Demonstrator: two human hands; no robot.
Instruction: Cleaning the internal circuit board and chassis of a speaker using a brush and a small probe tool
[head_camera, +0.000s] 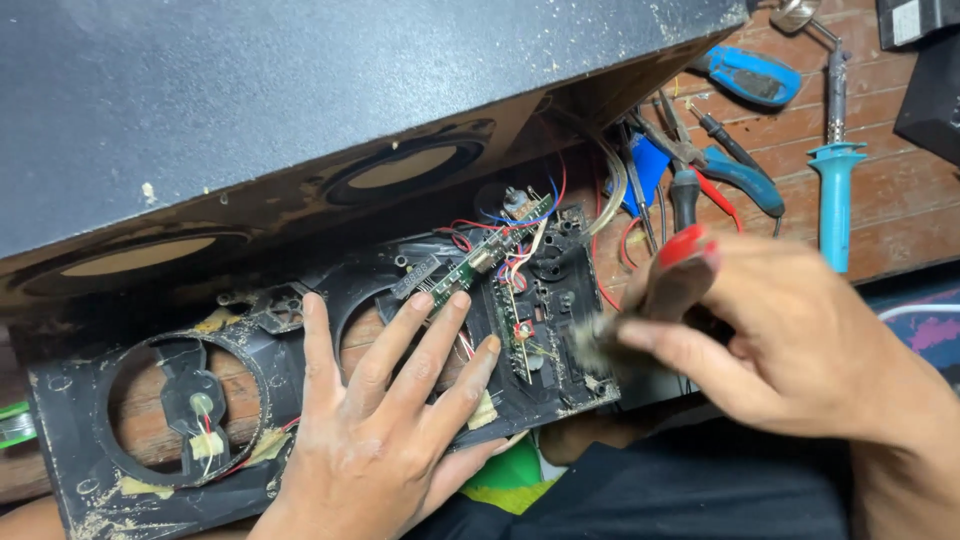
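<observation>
while left hand (385, 425) presses flat, fingers spread, on the black plastic speaker front panel (90, 440), right hand (770, 340) grips a red-handled brush (665, 285), blurred bristles at the green circuit board (515, 320). black speaker cabinet (250, 110) above; teal soldering iron (835, 190) on right.

My right hand (790, 340) is motion-blurred; the red-handled brush (668, 285) in it smears, bristles unclear, so I can't tell if they touch the circuit board (515, 325). My left hand (385, 420) covers the middle opening of the black plastic panel (90, 440), and its wrist runs off the bottom edge. The panel's lower left corner is cut off too. The black speaker box (250, 90) runs past the top and left edges. The soldering iron (835, 170) has its tip cut by the top edge. Board parts are too small to name.
</observation>
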